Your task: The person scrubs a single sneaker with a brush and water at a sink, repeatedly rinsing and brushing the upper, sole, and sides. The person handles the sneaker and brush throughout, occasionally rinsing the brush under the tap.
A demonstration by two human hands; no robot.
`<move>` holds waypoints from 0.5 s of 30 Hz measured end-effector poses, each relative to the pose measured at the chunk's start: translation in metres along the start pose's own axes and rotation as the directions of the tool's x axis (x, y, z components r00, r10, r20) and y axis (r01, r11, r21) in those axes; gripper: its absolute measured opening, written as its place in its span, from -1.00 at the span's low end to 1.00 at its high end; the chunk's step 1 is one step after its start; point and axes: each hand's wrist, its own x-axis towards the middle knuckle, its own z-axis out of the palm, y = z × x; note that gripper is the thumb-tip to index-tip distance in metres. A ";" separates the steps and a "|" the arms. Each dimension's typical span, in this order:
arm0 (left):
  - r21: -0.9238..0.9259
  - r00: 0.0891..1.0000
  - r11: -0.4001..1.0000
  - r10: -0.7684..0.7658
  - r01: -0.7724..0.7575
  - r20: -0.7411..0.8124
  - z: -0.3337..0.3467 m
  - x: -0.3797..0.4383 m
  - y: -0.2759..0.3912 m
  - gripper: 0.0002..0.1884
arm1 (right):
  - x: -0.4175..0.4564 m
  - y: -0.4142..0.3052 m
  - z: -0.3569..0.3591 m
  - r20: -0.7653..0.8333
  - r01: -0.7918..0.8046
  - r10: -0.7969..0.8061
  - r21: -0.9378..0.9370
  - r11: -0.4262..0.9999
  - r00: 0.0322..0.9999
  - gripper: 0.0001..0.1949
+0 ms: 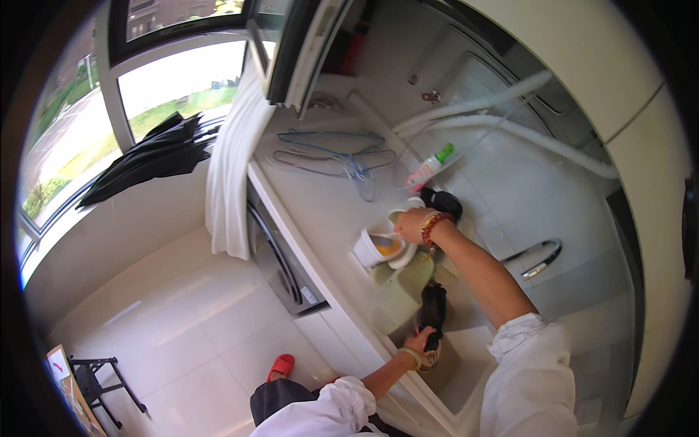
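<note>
Over the sink [464, 377], my left hand [421, 345] grips a dark item with a striped part; a black shoe-like shape [432, 308] adjoins it, and where one ends I cannot tell. My right hand [410, 225], with a red bead bracelet, reaches over the counter beside a white container [377, 248] with something yellow inside. The fingers are partly hidden and blurred, so whether they hold the whitish item near them is unclear. A pale green basin-like item [404, 289] lies between my hands. Behind my right wrist sits a black object [445, 203].
Wire hangers [349, 158] and a spray bottle with a green top [431, 166] are on the counter [306, 191]. A curved faucet [538, 262] rises right of the sink. White hoses [491, 120] run along the wall. A front-loading washer [278, 257] stands beneath the counter.
</note>
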 end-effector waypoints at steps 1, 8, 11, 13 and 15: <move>-0.081 0.997 0.996 -0.020 0.026 0.072 -0.008 0.012 0.001 -0.46 | 0.003 -0.008 -0.003 -0.039 -0.053 0.052 -0.006 0.999 0.998 -0.69; 0.095 0.989 0.986 0.142 -0.137 -0.051 0.004 -0.029 0.026 -0.45 | -0.035 -0.013 -0.061 -0.003 0.075 -0.075 -0.039 0.996 0.997 -0.71; 0.080 0.991 0.988 0.134 -0.132 -0.015 0.009 -0.028 0.023 -0.47 | -0.021 -0.019 -0.031 0.008 0.007 -0.006 -0.124 0.992 1.000 -0.71; 0.090 0.991 0.987 0.137 -0.135 -0.009 0.003 -0.019 0.020 -0.46 | -0.008 -0.030 -0.017 -0.019 -0.035 0.033 -0.122 0.992 0.999 -0.67; 0.119 0.985 0.979 0.170 -0.167 -0.011 -0.004 -0.010 0.015 -0.46 | -0.009 -0.035 -0.023 -0.046 -0.042 0.035 -0.164 0.986 0.998 -0.65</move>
